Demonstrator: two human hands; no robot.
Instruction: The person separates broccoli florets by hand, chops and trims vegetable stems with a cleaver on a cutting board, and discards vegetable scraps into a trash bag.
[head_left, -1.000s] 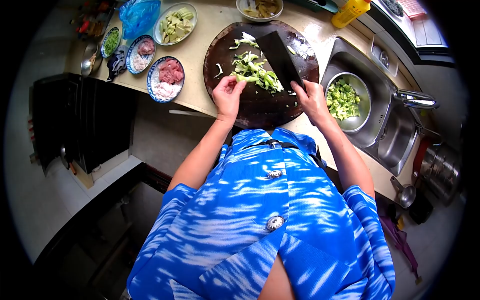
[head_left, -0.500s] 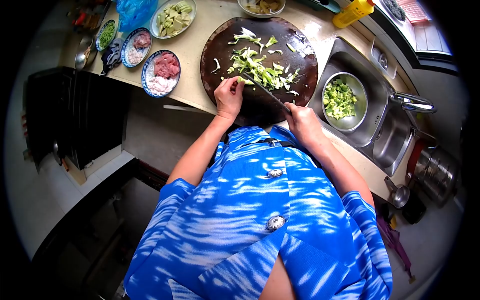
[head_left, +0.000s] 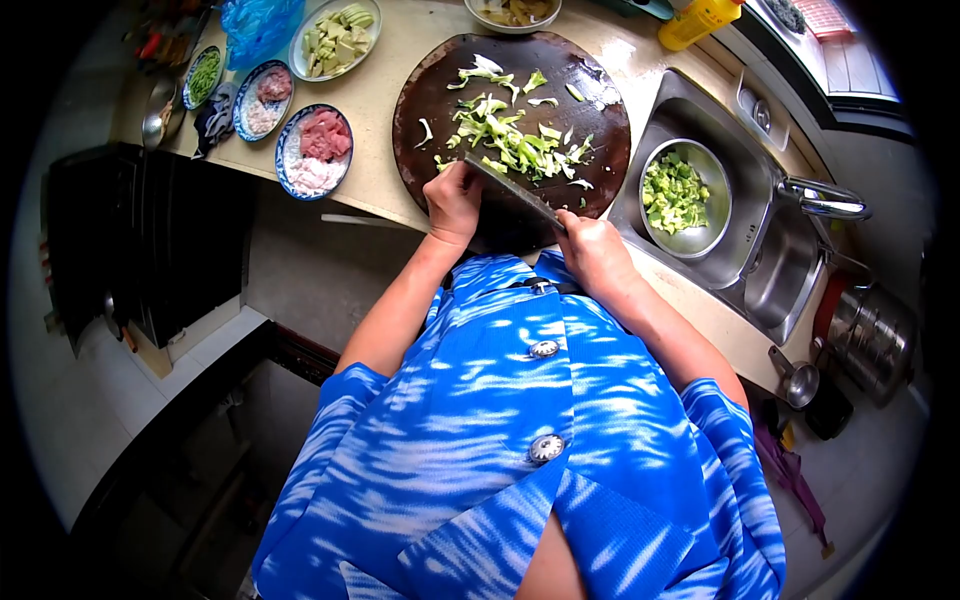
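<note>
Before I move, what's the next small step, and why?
Probably ease the left hand slightly back from the knife: the blade, gripped by the right hand, has its far end right by the left fingers and seems to hide some fingertips.

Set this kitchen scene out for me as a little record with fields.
Right hand: grips a broad, dark knife
Left hand: curled beside the knife, fingertips hidden
Board: round, dark, bearing cut greens
Sink: holds a metal bowl of chopped greens
Left of board: blue-rimmed plates with pink meat
</note>
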